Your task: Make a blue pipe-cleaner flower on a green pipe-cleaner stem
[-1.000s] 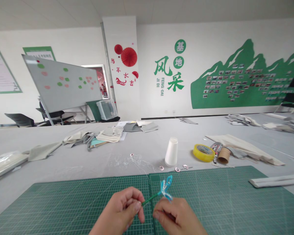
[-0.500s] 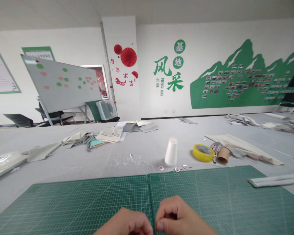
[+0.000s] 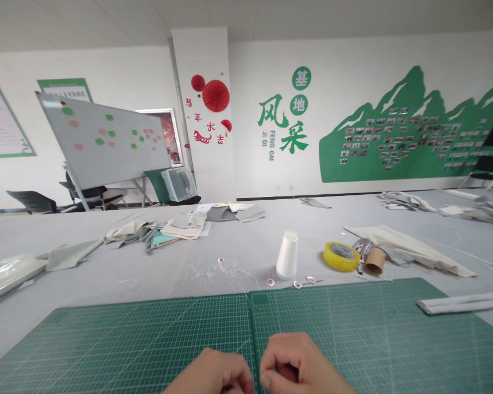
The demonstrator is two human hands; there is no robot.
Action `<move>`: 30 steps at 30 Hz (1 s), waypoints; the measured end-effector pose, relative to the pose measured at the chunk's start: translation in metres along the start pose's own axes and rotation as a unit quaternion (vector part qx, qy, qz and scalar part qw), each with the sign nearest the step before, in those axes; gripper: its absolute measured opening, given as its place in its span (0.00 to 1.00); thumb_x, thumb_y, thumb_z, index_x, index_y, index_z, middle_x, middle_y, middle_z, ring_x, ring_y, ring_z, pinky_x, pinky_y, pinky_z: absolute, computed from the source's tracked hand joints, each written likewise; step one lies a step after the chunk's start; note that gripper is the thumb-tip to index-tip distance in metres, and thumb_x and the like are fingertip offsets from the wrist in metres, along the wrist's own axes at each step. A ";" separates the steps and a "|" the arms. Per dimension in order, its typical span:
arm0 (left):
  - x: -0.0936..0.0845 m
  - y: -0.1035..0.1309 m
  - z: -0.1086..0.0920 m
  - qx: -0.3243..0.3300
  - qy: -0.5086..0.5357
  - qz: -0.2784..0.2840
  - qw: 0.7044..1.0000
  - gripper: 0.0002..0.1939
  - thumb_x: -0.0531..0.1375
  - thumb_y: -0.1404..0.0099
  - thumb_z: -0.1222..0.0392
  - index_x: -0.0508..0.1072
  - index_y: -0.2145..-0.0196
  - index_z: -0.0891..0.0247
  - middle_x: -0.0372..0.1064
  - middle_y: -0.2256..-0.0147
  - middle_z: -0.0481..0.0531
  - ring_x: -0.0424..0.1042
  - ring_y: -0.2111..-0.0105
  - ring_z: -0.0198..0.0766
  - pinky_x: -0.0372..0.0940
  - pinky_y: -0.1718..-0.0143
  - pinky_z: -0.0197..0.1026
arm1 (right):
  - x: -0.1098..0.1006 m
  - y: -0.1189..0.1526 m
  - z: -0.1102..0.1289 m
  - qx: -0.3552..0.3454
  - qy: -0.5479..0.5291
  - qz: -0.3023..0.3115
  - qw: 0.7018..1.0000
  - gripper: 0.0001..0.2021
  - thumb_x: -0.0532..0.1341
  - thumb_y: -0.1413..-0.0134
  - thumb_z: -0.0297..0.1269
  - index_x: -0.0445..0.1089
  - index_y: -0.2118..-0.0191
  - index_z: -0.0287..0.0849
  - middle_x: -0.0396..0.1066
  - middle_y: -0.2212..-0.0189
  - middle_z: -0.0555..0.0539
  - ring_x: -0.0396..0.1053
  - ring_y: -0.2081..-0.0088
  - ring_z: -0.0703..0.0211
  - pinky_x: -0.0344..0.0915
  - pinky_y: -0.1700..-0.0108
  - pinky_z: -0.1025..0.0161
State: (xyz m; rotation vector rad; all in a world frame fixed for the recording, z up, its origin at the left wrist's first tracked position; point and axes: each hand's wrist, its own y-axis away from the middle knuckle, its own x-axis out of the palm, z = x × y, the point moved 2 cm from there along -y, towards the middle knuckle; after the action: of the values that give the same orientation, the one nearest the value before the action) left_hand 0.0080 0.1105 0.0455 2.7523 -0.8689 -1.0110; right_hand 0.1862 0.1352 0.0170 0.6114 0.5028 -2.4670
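At the bottom edge of the head view, my left hand has its fingers curled and closed, tips cut off by the frame. Close on its right, my right hand pinches thumb against forefinger. Whatever lies between the fingers is too small or hidden to make out. Both hands are above the seam of two green cutting mats. Beyond the mats stands a white cone of thread. Small pinkish rings lie by its base, and loose white thread is tangled to its left.
Right of the cone are a yellow tape roll and a brown cardboard tube. A folded pale cloth strip crosses the right mat. Cream fabric and grey-and-white scraps lie farther back. A plastic-wrapped bundle sits at left.
My right hand has shifted very slightly down. My left hand has barely moved, its fingers a little more tucked in. Objects on the table stay where they were.
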 end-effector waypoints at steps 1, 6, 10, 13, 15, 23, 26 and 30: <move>0.000 -0.002 0.003 -0.005 0.004 -0.026 1.000 0.10 0.53 0.49 0.72 0.72 0.74 0.63 0.62 0.80 0.41 0.58 0.78 0.32 0.50 0.75 0.32 | 0.000 0.001 0.002 -0.021 0.031 -0.009 0.999 0.06 0.60 0.55 0.26 0.71 0.77 0.41 0.58 0.82 0.56 0.55 0.79 0.69 0.50 0.76 0.70; -0.002 -0.008 0.014 -0.028 0.064 -0.126 0.990 0.08 0.51 0.45 0.68 0.67 0.69 0.62 0.73 0.77 0.46 0.61 0.79 0.34 0.53 0.74 0.34 | 0.003 0.007 0.007 -0.138 0.268 -0.088 0.949 0.11 0.54 0.50 0.25 0.69 0.76 0.43 0.66 0.81 0.52 0.62 0.80 0.66 0.49 0.78 0.67; -0.003 -0.009 0.017 -0.021 0.113 -0.151 0.982 0.04 0.52 0.41 0.62 0.65 0.68 0.62 0.73 0.78 0.46 0.54 0.82 0.31 0.50 0.78 0.34 | 0.009 0.010 0.006 -0.202 0.366 -0.127 0.900 0.14 0.52 0.45 0.24 0.67 0.76 0.44 0.65 0.82 0.54 0.62 0.82 0.65 0.47 0.80 0.64; -0.004 -0.009 0.018 -0.009 0.172 -0.151 0.973 0.06 0.53 0.39 0.56 0.64 0.67 0.62 0.72 0.77 0.46 0.49 0.84 0.29 0.47 0.80 0.34 | 0.009 0.008 0.003 -0.222 0.372 -0.126 0.893 0.12 0.52 0.44 0.25 0.66 0.75 0.45 0.65 0.82 0.55 0.63 0.83 0.66 0.48 0.81 0.65; -0.005 -0.009 0.019 -0.007 0.211 -0.141 0.967 0.09 0.54 0.39 0.54 0.64 0.66 0.62 0.71 0.77 0.46 0.48 0.86 0.27 0.45 0.82 0.33 | 0.009 0.007 0.001 -0.213 0.365 -0.117 0.899 0.12 0.52 0.43 0.25 0.67 0.74 0.45 0.65 0.81 0.55 0.63 0.82 0.66 0.49 0.81 0.65; -0.006 -0.009 0.018 0.026 0.299 -0.082 0.951 0.12 0.58 0.39 0.52 0.62 0.67 0.62 0.71 0.78 0.45 0.46 0.88 0.23 0.40 0.86 0.31 | 0.006 0.007 -0.003 -0.143 0.310 -0.080 0.936 0.13 0.51 0.42 0.27 0.67 0.74 0.45 0.67 0.81 0.54 0.66 0.79 0.64 0.52 0.76 0.67; -0.006 -0.008 0.016 0.027 0.319 -0.064 0.945 0.11 0.59 0.40 0.53 0.62 0.68 0.62 0.71 0.79 0.44 0.44 0.88 0.22 0.39 0.87 0.30 | 0.004 0.006 -0.002 -0.106 0.269 -0.072 0.954 0.13 0.51 0.41 0.29 0.68 0.74 0.44 0.68 0.79 0.53 0.65 0.78 0.65 0.53 0.75 0.68; -0.004 -0.007 0.013 0.018 0.331 -0.051 0.942 0.11 0.61 0.43 0.56 0.62 0.69 0.61 0.72 0.79 0.44 0.45 0.89 0.22 0.40 0.87 0.30 | 0.001 0.003 0.001 -0.067 0.188 -0.063 0.978 0.13 0.52 0.40 0.32 0.67 0.75 0.43 0.65 0.79 0.54 0.63 0.77 0.66 0.53 0.74 0.69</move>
State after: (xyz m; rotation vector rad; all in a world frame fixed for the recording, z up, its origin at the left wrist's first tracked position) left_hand 0.0006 0.1197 0.0362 2.8726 -0.6305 -0.0311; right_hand 0.1871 0.1321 0.0163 1.0251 0.8709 -2.4131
